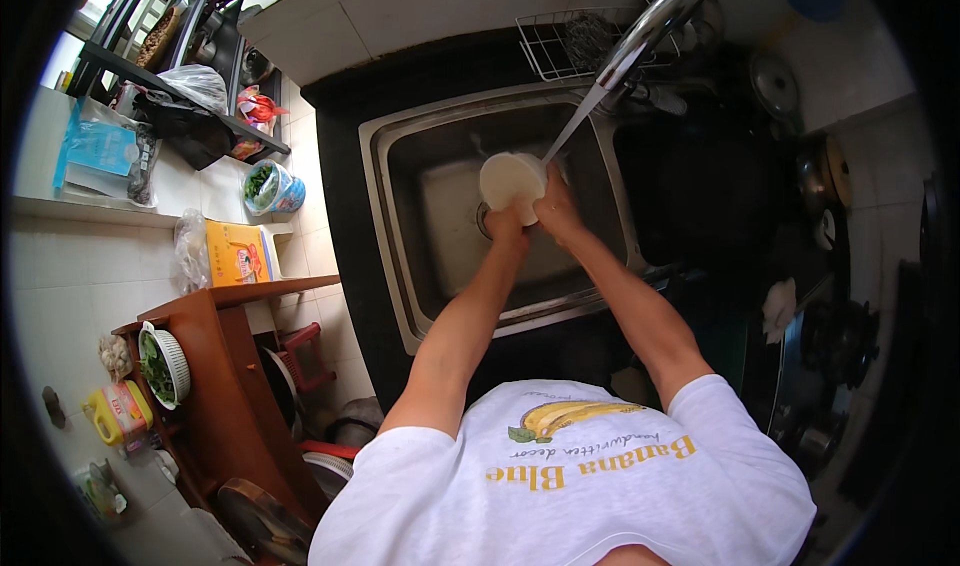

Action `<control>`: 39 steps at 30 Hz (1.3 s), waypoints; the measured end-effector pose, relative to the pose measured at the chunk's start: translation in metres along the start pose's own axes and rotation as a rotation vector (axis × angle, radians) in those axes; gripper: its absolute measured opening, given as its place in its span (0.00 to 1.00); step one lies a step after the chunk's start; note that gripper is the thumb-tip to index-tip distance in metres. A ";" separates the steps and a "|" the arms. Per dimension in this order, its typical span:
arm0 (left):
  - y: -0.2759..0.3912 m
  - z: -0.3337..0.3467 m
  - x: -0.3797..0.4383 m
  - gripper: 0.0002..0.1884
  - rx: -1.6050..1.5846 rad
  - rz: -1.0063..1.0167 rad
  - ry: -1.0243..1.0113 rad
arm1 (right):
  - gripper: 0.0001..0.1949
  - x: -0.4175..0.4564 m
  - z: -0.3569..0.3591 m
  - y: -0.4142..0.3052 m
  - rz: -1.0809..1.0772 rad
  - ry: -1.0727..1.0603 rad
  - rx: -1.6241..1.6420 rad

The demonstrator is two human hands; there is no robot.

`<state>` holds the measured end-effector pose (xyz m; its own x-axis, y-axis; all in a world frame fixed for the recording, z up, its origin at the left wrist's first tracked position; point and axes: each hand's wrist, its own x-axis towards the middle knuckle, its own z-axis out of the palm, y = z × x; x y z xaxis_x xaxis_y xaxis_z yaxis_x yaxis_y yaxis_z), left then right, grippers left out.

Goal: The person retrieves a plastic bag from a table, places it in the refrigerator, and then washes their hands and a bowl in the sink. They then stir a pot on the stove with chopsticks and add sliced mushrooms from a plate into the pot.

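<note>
A white bowl (504, 174) is held tilted over the stainless steel sink (450, 254), its inside facing up toward me. My left hand (508, 222) grips the near rim; some of its fingers are hidden by the bowl. On the bowl's right side is my right hand (557, 207), with the fingers around the outer wall. From the chrome faucet (652, 22) a stream of water (574, 125) runs down to the bowl's right edge, close to my right fingers. The sink drain (484, 219) shows partly behind my left hand.
A wire rack (551, 48) with a metal scourer (589, 39) stands behind the sink. Dark counter (345, 191) borders it on the left. To the right are a pot lid (774, 82) and a white cloth (780, 309). A wooden cabinet (217, 386) holds a basket of greens (165, 363).
</note>
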<state>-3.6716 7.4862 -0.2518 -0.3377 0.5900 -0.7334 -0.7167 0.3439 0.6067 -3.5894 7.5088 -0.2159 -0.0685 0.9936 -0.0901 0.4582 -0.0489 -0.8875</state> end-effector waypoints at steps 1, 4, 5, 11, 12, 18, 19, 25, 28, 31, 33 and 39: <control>-0.001 -0.005 0.013 0.17 0.288 0.127 -0.037 | 0.29 0.002 0.001 0.004 -0.187 0.046 -0.209; 0.029 -0.011 0.034 0.16 1.172 0.595 -0.124 | 0.27 -0.005 -0.014 -0.012 -0.148 -0.123 -0.600; 0.045 -0.008 0.029 0.16 1.358 0.731 -0.185 | 0.26 -0.007 -0.020 -0.021 -0.149 -0.141 -0.637; 0.078 0.007 0.010 0.14 1.396 1.304 -0.553 | 0.27 0.009 -0.030 -0.021 0.041 -0.205 -0.455; 0.076 0.004 0.014 0.15 1.174 1.106 -0.611 | 0.28 0.010 -0.032 -0.020 0.213 -0.248 -0.159; 0.075 -0.012 0.006 0.26 0.643 0.113 -0.685 | 0.25 0.029 -0.038 0.020 0.138 -0.261 -0.027; 0.068 -0.005 -0.005 0.28 0.597 0.089 -0.643 | 0.24 0.030 -0.033 0.016 -0.031 -0.107 -0.228; 0.076 0.004 -0.028 0.30 0.447 0.021 -0.482 | 0.23 0.054 -0.001 0.000 -0.598 0.039 -0.614; 0.076 -0.002 -0.017 0.29 0.288 0.051 -0.474 | 0.24 0.078 -0.016 0.018 -0.199 -0.287 -0.377; 0.058 -0.016 0.003 0.25 0.054 0.061 -0.374 | 0.27 0.050 -0.035 -0.026 0.347 -0.487 0.187; 0.033 -0.012 0.001 0.22 -0.057 0.070 -0.250 | 0.30 0.020 -0.035 -0.042 0.356 -0.343 0.332; -0.011 0.003 0.016 0.20 0.523 0.315 -0.024 | 0.28 -0.004 -0.035 -0.033 0.302 -0.233 -0.028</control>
<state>-3.6676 7.4943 -0.2691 -0.4664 0.7362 -0.4904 -0.1877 0.4594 0.8682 -3.5728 7.5096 -0.1705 -0.1246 0.8850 -0.4486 0.5121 -0.3299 -0.7930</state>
